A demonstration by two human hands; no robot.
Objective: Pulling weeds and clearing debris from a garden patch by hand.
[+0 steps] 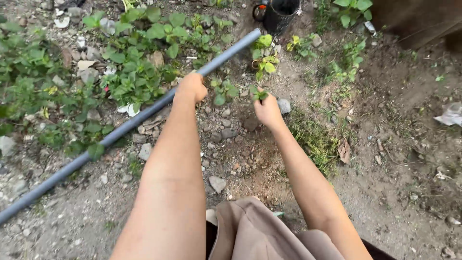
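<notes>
Left hand (191,87) is wrapped in a fist around a long grey pipe (125,127) that runs diagonally across the ground, from the lower left corner up toward a black pot (280,14) at the top. Right hand (267,110) is closed around a small green seedling (260,94), leaves poking out above the fingers, held just over a bare patch of brown soil (245,159) between the two arms.

Ground here is pretty rough tbh: dry dirt full of grey stones (217,183) and pebbles, outdoors, daylight. A thick clump of leafy green plants (130,72) sits left of the pipe, some scrappy grass (315,139) to the right of the right arm, and a few more little plants (264,60) near the pot. Beige cloth (250,231) shows at the bottom edge.
</notes>
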